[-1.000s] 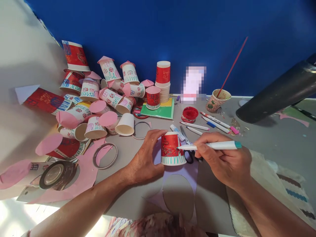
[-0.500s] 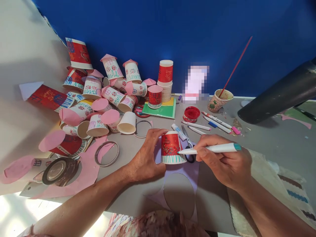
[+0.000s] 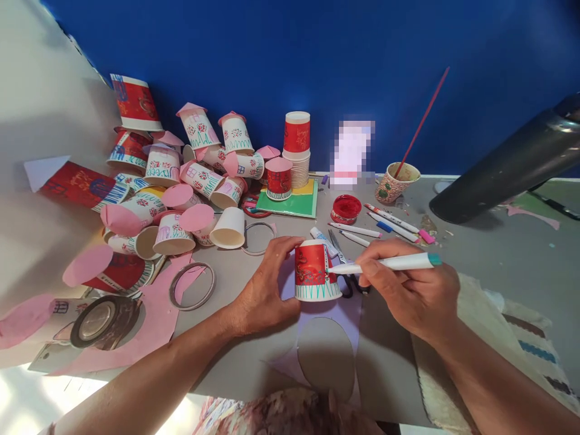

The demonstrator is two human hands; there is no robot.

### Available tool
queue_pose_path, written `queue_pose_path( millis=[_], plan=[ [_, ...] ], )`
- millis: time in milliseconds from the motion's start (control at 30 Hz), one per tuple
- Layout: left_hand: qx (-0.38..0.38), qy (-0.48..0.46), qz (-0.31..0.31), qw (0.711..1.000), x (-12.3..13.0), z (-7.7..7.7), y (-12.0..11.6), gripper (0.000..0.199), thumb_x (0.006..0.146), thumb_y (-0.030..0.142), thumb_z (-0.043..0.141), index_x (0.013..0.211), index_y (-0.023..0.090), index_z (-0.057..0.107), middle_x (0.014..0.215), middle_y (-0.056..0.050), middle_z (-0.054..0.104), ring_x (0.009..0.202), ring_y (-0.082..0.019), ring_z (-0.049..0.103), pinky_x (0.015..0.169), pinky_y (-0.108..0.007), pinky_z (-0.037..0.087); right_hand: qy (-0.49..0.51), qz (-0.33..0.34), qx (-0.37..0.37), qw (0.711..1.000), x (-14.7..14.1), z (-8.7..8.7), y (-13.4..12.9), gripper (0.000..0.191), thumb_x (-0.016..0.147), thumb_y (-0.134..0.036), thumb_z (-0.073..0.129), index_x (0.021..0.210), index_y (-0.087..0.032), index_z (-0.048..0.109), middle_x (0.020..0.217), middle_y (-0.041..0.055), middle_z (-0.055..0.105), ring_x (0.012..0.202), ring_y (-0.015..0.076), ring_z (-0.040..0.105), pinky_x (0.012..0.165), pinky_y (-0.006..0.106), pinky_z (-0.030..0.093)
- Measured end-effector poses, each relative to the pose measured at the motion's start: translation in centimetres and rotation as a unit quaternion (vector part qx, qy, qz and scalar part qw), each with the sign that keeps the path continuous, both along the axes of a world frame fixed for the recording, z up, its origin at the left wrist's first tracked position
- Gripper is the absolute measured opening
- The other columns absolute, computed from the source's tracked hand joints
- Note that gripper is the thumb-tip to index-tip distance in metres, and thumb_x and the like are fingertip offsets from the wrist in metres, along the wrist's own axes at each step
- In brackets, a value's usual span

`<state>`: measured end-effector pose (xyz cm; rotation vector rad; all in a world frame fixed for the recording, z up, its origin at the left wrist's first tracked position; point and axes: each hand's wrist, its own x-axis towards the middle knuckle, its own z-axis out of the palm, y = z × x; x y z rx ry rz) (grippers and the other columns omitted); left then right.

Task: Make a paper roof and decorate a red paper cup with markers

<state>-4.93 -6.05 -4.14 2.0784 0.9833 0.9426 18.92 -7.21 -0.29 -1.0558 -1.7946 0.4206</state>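
Note:
An upside-down red paper cup point(image 3: 310, 266) with green zigzag strokes round its white rim stands on purple paper point(image 3: 350, 317). My left hand point(image 3: 267, 290) grips the cup from the left, thumb low and fingers at its top. Between the fingers of my right hand point(image 3: 414, 290) is a white marker point(image 3: 389, 263) with a green end, its tip at the cup's right side, by a white strip. Scissors point(image 3: 341, 251) and a glue tube point(image 3: 324, 240) lie behind the cup, the scissors partly hidden by it.
Decorated cups point(image 3: 174, 232) with pink paper tops are heaped at the left, near tape rolls point(image 3: 193, 286). Behind are stacked cups point(image 3: 298, 136) and a red tub point(image 3: 345, 209). Several markers point(image 3: 394, 223), a black cylinder point(image 3: 502, 163) and a cloth point(image 3: 480, 350) lie right.
The marker tip has moved up slightly, from the cup's lower red part to the white strip. The cup seems turned a little in my left hand. The whole view has shifted slightly.

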Motion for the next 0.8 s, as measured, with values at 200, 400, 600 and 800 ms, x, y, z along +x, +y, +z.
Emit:
queue_pose_path(
  millis=[200, 400, 600, 800],
  plan=[
    [-0.017, -0.008, -0.006, 1.0, -0.1, -0.2, 0.2, 0.085, 0.067, 0.006, 0.068, 0.144, 0.026, 0.038, 0.145, -0.012, 0.047, 0.138, -0.031, 0.049, 0.121, -0.051, 0.04, 0.004, -0.021, 0.011, 1.0, 0.2, 0.1, 0.0, 0.019, 0.095, -0.023, 0.062, 0.077, -0.022, 0.066, 0.059, -0.0049, 0.067, 0.046, 0.0087, 0.057, 0.044, 0.022, 0.042],
    [-0.024, -0.008, -0.003, 1.0, -0.3, -0.7, 0.2, 0.092, 0.064, 0.002, 0.066, 0.147, 0.028, 0.036, 0.148, -0.012, 0.045, 0.139, -0.031, 0.048, 0.121, -0.051, 0.04, -0.005, -0.008, -0.005, 1.0, -0.1, 0.4, 0.1, 0.022, 0.095, -0.023, 0.06, 0.074, -0.022, 0.065, 0.057, -0.0046, 0.066, 0.044, 0.0091, 0.055, 0.045, 0.023, 0.043],
    [-0.036, -0.014, 0.005, 0.999, -0.3, -0.9, 0.2, 0.092, 0.064, 0.002, 0.068, 0.147, 0.028, 0.037, 0.147, -0.011, 0.045, 0.138, -0.031, 0.05, 0.121, -0.05, 0.041, 0.004, 0.009, -0.016, 1.0, 0.1, 0.4, 0.1, 0.021, 0.095, -0.023, 0.06, 0.075, -0.022, 0.064, 0.056, -0.0044, 0.066, 0.044, 0.0101, 0.057, 0.044, 0.024, 0.043],
    [-0.038, -0.015, 0.002, 0.999, -0.4, -1.1, 0.2, 0.095, 0.062, -0.001, 0.067, 0.148, 0.028, 0.036, 0.148, -0.011, 0.043, 0.139, -0.03, 0.049, 0.122, -0.049, 0.04, 0.01, 0.027, -0.018, 0.999, -0.1, 0.1, 0.1, 0.021, 0.094, -0.023, 0.059, 0.074, -0.022, 0.064, 0.057, -0.0032, 0.065, 0.047, 0.0113, 0.058, 0.046, 0.026, 0.044]
  ],
)
